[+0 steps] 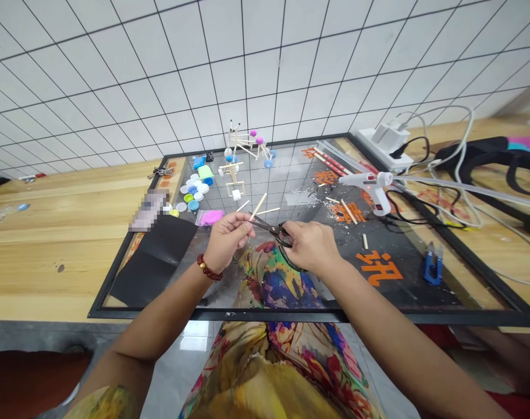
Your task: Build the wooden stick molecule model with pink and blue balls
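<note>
My right hand (pixel 312 245) is closed around the handles of black scissors (pixel 271 229), whose blades point left. My left hand (pixel 228 237) pinches a thin pale wooden stick (pixel 259 206) between thumb and fingers. The scissor blades meet the stick's lower end at my left fingertips; whether they bite into it I cannot tell. Another pale stick (pixel 271 210) lies just beyond the blades, and a short white one (pixel 243 206) rests to its left. Farther back stands a small structure of sticks (pixel 233 169) with white, blue and pink pieces.
A white glue gun (pixel 372 189) lies right, near cables and a power strip (pixel 384 148). Blue-handled cutters (pixel 433 265) stand near the right front. Small lidded tubs (pixel 193 205), a pink clay packet (pixel 211 217) and black paper (pixel 160 256) are left. Tiled wall (pixel 265 75) behind.
</note>
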Demonstrator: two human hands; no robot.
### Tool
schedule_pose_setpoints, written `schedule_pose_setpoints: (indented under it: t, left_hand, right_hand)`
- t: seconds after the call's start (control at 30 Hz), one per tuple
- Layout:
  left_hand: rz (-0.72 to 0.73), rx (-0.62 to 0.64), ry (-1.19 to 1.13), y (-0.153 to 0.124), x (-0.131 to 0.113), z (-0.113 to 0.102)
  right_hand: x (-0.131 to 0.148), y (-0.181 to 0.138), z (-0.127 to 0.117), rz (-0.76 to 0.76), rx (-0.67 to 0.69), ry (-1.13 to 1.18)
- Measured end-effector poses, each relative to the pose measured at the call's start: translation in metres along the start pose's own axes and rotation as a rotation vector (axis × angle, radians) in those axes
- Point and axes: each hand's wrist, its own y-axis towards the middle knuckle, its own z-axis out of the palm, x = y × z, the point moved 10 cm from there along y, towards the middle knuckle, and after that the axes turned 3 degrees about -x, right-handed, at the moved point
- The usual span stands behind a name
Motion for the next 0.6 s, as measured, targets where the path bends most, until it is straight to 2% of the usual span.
schedule_pose_setpoints:
  t: [0.33,0.6]
  left_hand:
    - [0.153,-0.054,0.227,-0.006,-0.012,0.003]
    - [0.250,-0.110,0.240,-0.009,-0.022,0.001]
  right_hand:
    - [0.003,0.000,-0.001,0.009,0.007,0.013]
    - [0.007,0.000,-0.006,-0.035,-0.070,0.034]
